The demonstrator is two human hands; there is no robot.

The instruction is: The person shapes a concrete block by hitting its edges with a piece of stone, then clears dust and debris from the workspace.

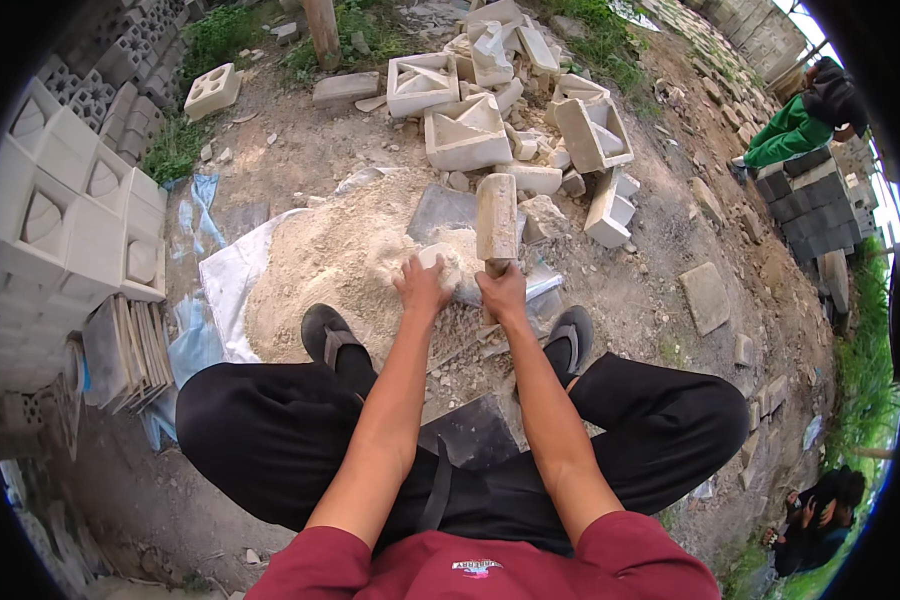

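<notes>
My right hand (503, 290) is closed round the handle of a mallet with a long, pale, dusty block-shaped head (497, 212), which stands up beyond my fist. To its left, my left hand (422, 284) has its fingers curled on a pale chunk of broken block (436, 257). That chunk rests at the right edge of a heap of cream-coloured crushed stone (320, 255). Under the heap lies a white plastic sheet (232, 285), its edge showing on the left. A grey flat slab (442, 210) lies just beyond my left hand.
Broken cream blocks (467, 132) are piled beyond the mallet. Stacked moulded blocks (70, 215) and upright thin boards (125, 350) line the left side. At far right, a person in green trousers (785, 135) is by stacked grey blocks (810, 205); another person (818, 515) is lower right.
</notes>
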